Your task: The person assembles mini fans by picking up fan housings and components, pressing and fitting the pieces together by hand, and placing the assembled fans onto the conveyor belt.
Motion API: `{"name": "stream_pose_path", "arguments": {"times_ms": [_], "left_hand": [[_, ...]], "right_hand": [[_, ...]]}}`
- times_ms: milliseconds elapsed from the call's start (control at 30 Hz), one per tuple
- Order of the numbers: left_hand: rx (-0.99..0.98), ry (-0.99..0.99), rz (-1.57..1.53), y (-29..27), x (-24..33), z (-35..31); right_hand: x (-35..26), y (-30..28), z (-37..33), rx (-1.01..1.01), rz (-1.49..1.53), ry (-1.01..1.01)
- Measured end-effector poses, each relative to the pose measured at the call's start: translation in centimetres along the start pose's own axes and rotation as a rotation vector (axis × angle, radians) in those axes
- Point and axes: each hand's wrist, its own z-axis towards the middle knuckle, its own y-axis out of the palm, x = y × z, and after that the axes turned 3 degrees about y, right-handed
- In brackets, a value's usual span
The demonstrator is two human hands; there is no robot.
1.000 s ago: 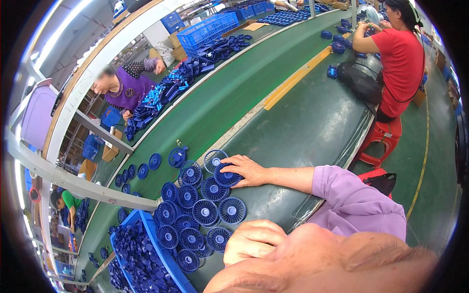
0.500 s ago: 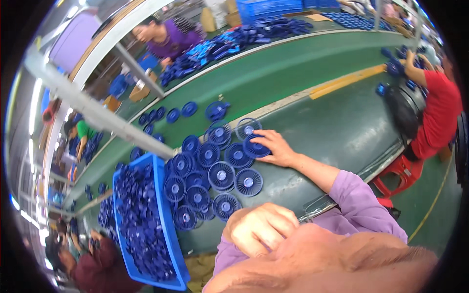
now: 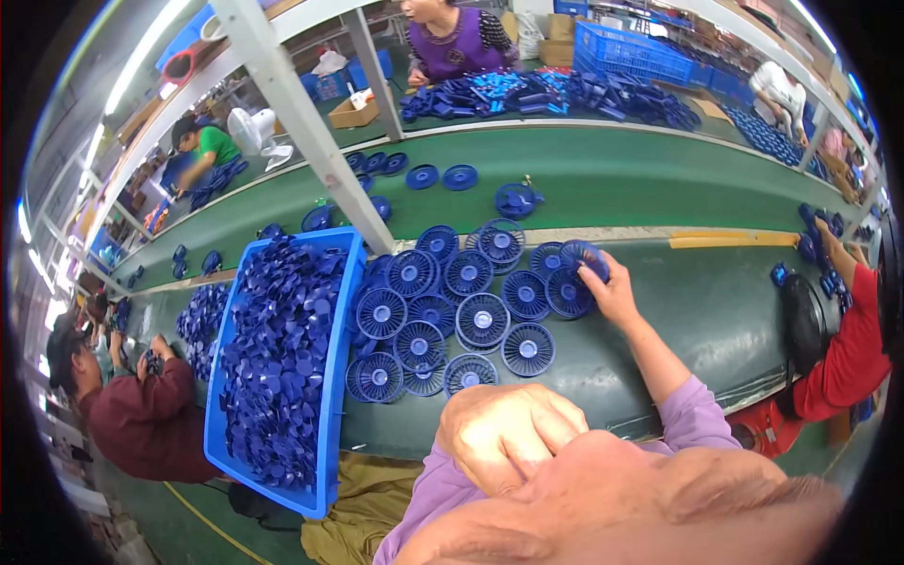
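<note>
Pinched at the rim in my right hand (image 3: 612,287) is a round blue fan grille (image 3: 582,256), tilted up at the right edge of a group of similar grilles. Just below it, another blue grille (image 3: 569,292) lies flat on the table, partly under my fingers. Several more slatted discs, such as a grille with a pale rim (image 3: 482,320), overlap one another to the left. My left hand (image 3: 513,433) is raised close to me with its fingers curled in. Whatever those fingers may hold is hidden.
A blue crate (image 3: 347,367) full of small blue plastic pieces stands left of the grilles. Beyond the dark table (image 3: 697,320) runs a green conveyor belt (image 3: 603,179) carrying blue parts. A metal post (image 3: 330,160) rises behind the crate. Co-workers sit left, right and across.
My view has turned and levelled. My right hand has gone from resting over a grille to holding one up, tilted by its rim. My left hand stays curled near me.
</note>
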Motion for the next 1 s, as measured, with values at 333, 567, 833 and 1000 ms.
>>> {"name": "stream_pose_path", "arguments": {"times_ms": [333,567,833,1000], "left_hand": [[-0.184,0.104,-0.073,-1.8,3.0,-1.5],[-0.165,-0.032,0.131,1.4,6.1,-1.6],[-0.069,-0.093,0.167,2.8,2.9,-1.1],[-0.021,-0.103,0.192,-0.7,6.0,0.1]], "right_hand": [[4.8,5.6,15.2,-0.097,0.106,0.080],[10.3,6.0,17.0,-0.040,-0.547,-0.212],[11.0,7.3,18.2,-0.244,-0.697,-0.184],[12.3,5.6,19.1,-0.269,-0.793,-0.193]]}}
